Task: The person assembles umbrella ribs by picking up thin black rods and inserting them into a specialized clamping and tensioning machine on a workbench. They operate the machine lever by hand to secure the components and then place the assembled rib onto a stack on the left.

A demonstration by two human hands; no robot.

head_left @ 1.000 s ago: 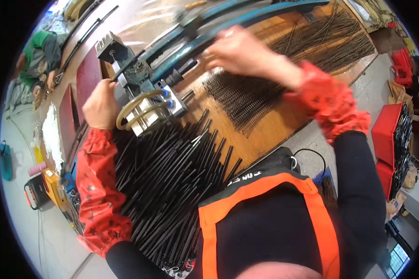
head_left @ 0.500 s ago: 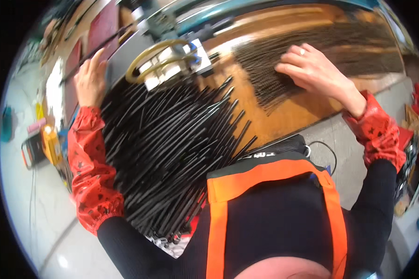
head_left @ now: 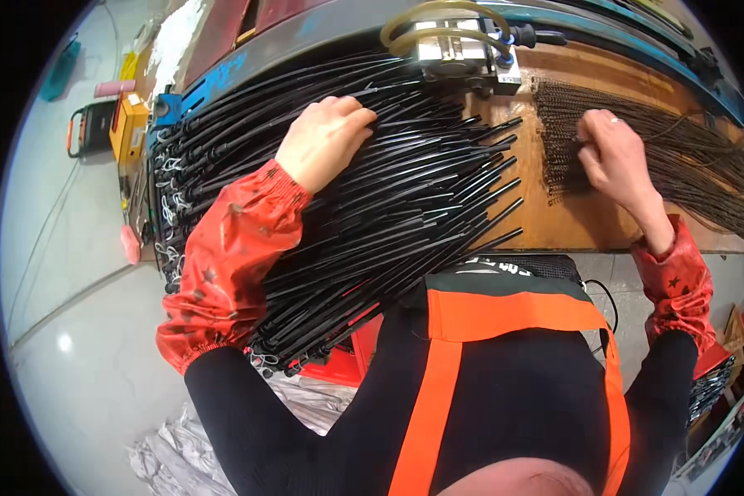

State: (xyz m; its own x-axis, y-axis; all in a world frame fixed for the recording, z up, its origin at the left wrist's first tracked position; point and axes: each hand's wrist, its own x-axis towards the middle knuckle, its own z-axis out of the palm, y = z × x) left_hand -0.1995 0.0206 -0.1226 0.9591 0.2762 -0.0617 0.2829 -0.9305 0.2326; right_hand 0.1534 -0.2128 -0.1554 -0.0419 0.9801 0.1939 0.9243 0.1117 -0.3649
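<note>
My left hand [head_left: 324,139] is over a thick layer of black rods [head_left: 372,190] on the bench, its fingers bent together and pointing right. Its fingertips come down at the rods; whether one is pinched there is hidden. White loops of cord [head_left: 172,202] show at the rods' left ends. My right hand [head_left: 616,157], with a ring on one finger, is over the left part of a spread of thin, dark, spring-like strands [head_left: 566,107]. The fingers are curled in toward the thumb, and anything between them is too small to make out.
A metal clamp block [head_left: 455,54] with yellowish tubing stands at the bench's far side, between rods and strands. Behind it runs a blue rail [head_left: 678,62]. Bare wood bench top [head_left: 508,219] lies between the two piles. A yellow box [head_left: 128,124] is at far left.
My left hand has come from the far left edge onto the black rods. My right hand is now nearer the strands' left ends, its fingers more curled. The view has turned.
</note>
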